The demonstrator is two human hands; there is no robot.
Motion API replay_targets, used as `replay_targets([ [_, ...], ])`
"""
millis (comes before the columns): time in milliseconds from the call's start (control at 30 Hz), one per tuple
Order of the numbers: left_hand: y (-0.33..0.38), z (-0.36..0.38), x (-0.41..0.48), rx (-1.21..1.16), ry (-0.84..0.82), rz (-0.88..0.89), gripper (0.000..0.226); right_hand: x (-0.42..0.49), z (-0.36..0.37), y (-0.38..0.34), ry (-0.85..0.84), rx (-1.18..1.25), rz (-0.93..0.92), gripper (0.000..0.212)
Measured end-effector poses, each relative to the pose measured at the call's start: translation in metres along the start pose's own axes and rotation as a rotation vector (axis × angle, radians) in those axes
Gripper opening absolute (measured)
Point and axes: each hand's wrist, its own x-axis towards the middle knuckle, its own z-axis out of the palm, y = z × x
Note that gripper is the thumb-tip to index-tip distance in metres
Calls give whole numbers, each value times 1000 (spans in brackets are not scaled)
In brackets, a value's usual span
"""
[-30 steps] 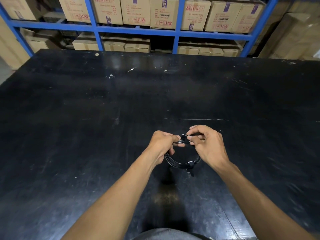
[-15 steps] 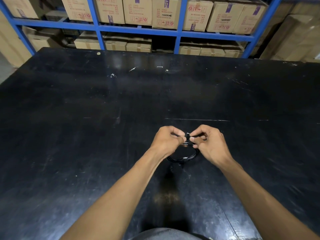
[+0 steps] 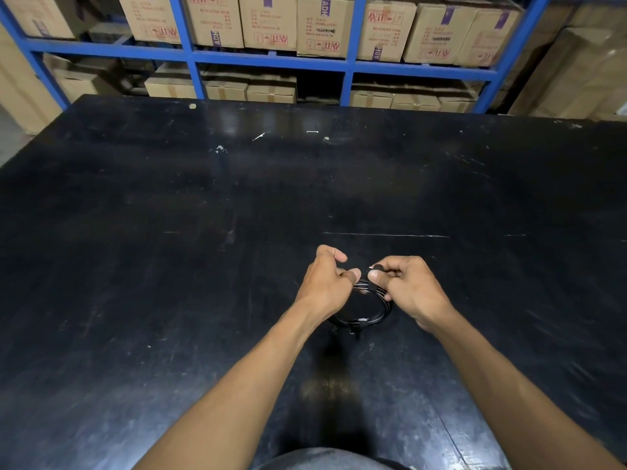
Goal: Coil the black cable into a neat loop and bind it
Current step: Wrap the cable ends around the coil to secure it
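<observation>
Cable coils are lying gathered into a small round loop between my two hands, with the near arc of the loop hanging just over the black bench; I cannot tell whether that arc is touching the surface. I am closing my left hand around the far left part of the loop, thumb and fingers curled in over the strands. I am pinching my right hand on the far right part of the loop, and the thumb and forefinger are also gripping a short tie end with a pale tip. A second band is sitting around the strands at the near side. Blue shelving stacked with cardboard boxes is standing behind the bench.
</observation>
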Motion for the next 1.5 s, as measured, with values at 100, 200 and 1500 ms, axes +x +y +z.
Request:
replay_targets([
  [100, -2, 0, 3, -23, 18, -15, 23, -2, 6, -1, 33, 13, 15, 23],
  [200, -5, 0, 5, -77, 31, -21, 22, -4, 9, -7, 86, 28, 33, 44],
  [1500, -79, -110, 98, -481, 226, -256, 18, 80, 110, -32, 182, 382, 272, 10],
])
